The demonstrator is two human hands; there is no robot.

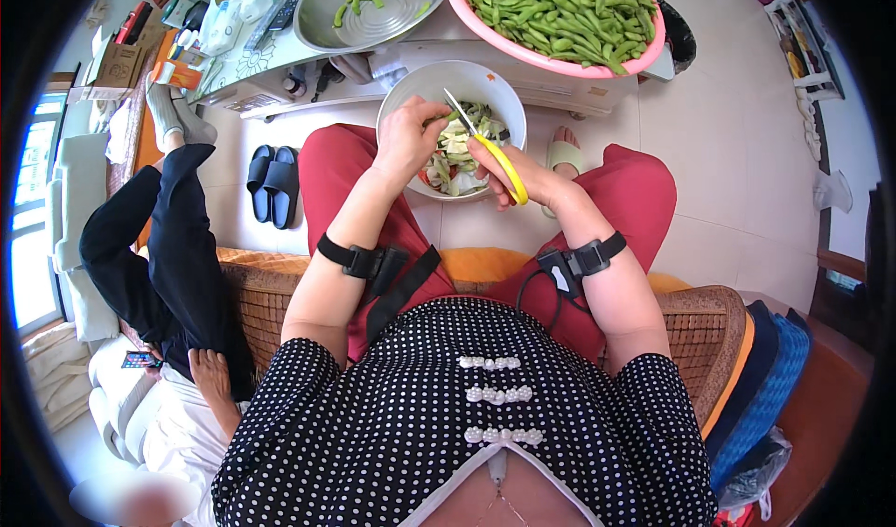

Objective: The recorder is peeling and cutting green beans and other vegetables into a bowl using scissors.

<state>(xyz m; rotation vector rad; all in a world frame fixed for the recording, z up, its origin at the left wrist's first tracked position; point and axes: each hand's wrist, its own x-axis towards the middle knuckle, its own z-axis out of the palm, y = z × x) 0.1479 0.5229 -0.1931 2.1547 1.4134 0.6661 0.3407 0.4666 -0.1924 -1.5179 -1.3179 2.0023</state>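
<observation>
My right hand (525, 174) is wrapped round the yellow handles of a pair of scissors (505, 166). Their metal blades point up and left, toward my other hand. My left hand (409, 140) is closed in a pinch, and a green edamame pod (453, 116) shows at its fingertips, right beside the blades. Both hands are over a white bucket (392, 91) that holds vegetable scraps and peelings. Beyond it, a pink basin (659, 34) is heaped with edamame pods (560, 9). To its left, a steel bowl (322, 34) holds several pods.
The basin and bowl rest on a low table (271, 60) crowded at its left with packets and boxes. A pair of dark slippers (273, 186) lies on the tiled floor. Another person (187, 247) sits at my left, legs stretched out. A black bin (677, 37) stands beyond the basin.
</observation>
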